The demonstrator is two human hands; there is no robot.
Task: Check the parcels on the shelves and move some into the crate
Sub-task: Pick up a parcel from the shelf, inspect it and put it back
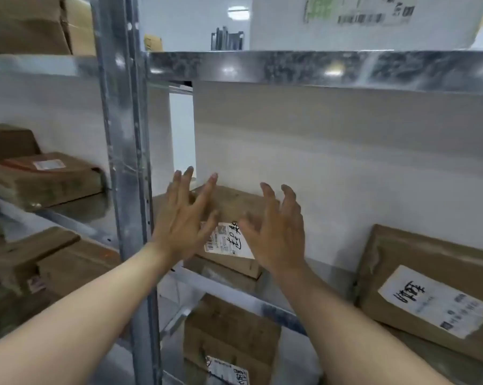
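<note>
Fingers (210, 184) spread apart and empty, left hand (182, 220) and right hand (277, 234) hover by the mid-frame box (236, 202); best grip both sides squarely before sliding it off the shelf (218, 279).

Above: open room from small parcel (234, 207) up to shelf beam (318, 68).
Left: upright post (123, 134) just beside it.
Right: bare shelf (337, 284) before 1 larger parcel (429, 287).
</note>
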